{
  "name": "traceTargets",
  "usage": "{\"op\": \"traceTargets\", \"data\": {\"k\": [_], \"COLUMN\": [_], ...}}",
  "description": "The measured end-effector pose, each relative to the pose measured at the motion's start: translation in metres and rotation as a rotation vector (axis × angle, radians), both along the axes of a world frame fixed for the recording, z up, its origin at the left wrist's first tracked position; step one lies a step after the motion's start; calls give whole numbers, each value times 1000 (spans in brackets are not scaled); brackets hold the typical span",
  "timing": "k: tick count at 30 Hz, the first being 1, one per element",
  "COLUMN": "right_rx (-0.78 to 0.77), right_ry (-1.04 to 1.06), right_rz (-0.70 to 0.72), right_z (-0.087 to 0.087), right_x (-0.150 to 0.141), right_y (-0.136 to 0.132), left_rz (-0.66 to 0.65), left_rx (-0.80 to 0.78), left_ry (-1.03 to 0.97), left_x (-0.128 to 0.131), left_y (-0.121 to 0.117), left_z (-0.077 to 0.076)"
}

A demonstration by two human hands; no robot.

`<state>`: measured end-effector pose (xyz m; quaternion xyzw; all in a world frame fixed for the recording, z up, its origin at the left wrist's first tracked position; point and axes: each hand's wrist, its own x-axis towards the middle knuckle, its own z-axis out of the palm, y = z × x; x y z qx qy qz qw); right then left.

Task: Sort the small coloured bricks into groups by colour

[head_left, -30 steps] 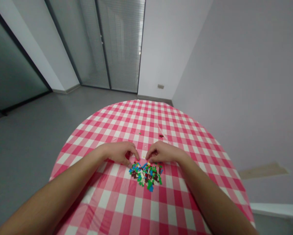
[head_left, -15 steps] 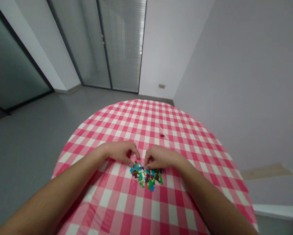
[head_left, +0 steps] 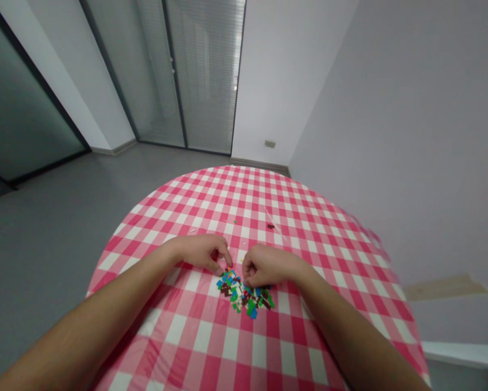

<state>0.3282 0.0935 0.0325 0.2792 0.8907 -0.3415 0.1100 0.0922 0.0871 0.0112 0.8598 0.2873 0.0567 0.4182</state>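
A small heap of tiny building bricks (head_left: 244,296) in blue, green, brown, red and white lies on the round table (head_left: 195,347) with its red-and-white checked cloth. My left hand (head_left: 201,252) rests at the heap's far left edge, fingers curled, thumb and forefinger pinched at the bricks. My right hand (head_left: 264,266) sits on the heap's far side, curled into a loose fist with its fingertips down among the bricks. What either pinch holds is too small to make out.
Two stray pieces lie farther out on the cloth, a dark one (head_left: 270,226) and a green one (head_left: 235,221). Grey floor surrounds the table. A glass partition with blinds (head_left: 203,70) stands at the back, and a plain wall (head_left: 410,136) is close on the right.
My right hand has curled tighter and slid a little toward me onto the heap. The left hand has hardly moved.
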Motion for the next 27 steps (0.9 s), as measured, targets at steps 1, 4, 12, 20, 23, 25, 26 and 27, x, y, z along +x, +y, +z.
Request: {"op": "traceTargets", "data": {"k": [1, 4, 12, 20, 23, 25, 26, 27], "right_rx": [5, 26, 106, 290, 397, 402, 371, 324], "right_ry": [5, 17, -30, 253, 300, 349, 382, 420], "right_rz": [-12, -18, -26, -311, -379, -369, -362, -368], "right_z": [0, -2, 4, -18, -30, -34, -35, -35], "right_x": [0, 0, -4, -6, -10, -11, -11, -10], "right_y": [0, 1, -4, 16, 19, 19, 19, 20], "left_rz": [-1, 22, 431, 448, 451, 472, 490, 510], "left_rx": [-12, -75, -7, 92, 124, 141, 157, 183], "left_ry": [-10, -42, -95, 21, 29, 12, 5, 1], "left_x": [0, -2, -3, 8, 10, 11, 12, 12], "left_y": [0, 1, 10, 3, 4, 5, 5, 5], "left_z": [0, -1, -14, -10, -14, -19, -20, -22]}}
